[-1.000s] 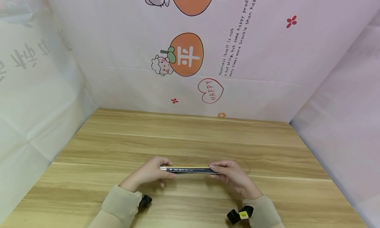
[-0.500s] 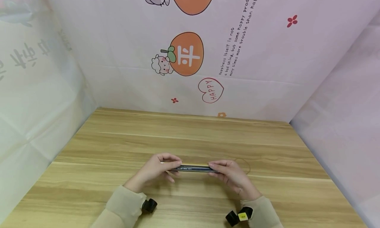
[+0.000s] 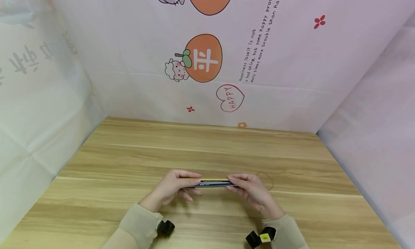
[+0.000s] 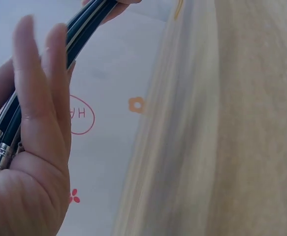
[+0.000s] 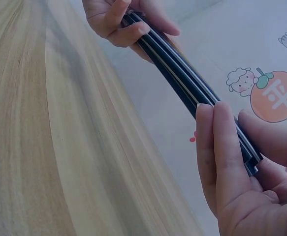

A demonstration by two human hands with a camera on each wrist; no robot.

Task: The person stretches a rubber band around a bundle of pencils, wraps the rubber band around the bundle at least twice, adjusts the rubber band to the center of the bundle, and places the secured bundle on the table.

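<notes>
A bundle of dark, light-striped pencils lies level between my two hands above the table, with a yellow edge along its far side. My left hand grips the left part, thumb on the near top and fingers behind and below. Silvery metal ferrules show beside its palm in the left wrist view. At the other end, my right hand pinches the pencils between thumb and fingers. The right wrist view shows the plain pencil ends inside that hand, fairly even with each other.
A thin tan loop like a rubber band lies on the wood-grain table just beyond my right hand. Printed cloth walls the table at the back and both sides. A black wrist camera sits at each cuff.
My left hand has slid right along the pencils, from the ferrule ends toward the middle, and its thumb now lies over them. The right hand stays nearly in place.
</notes>
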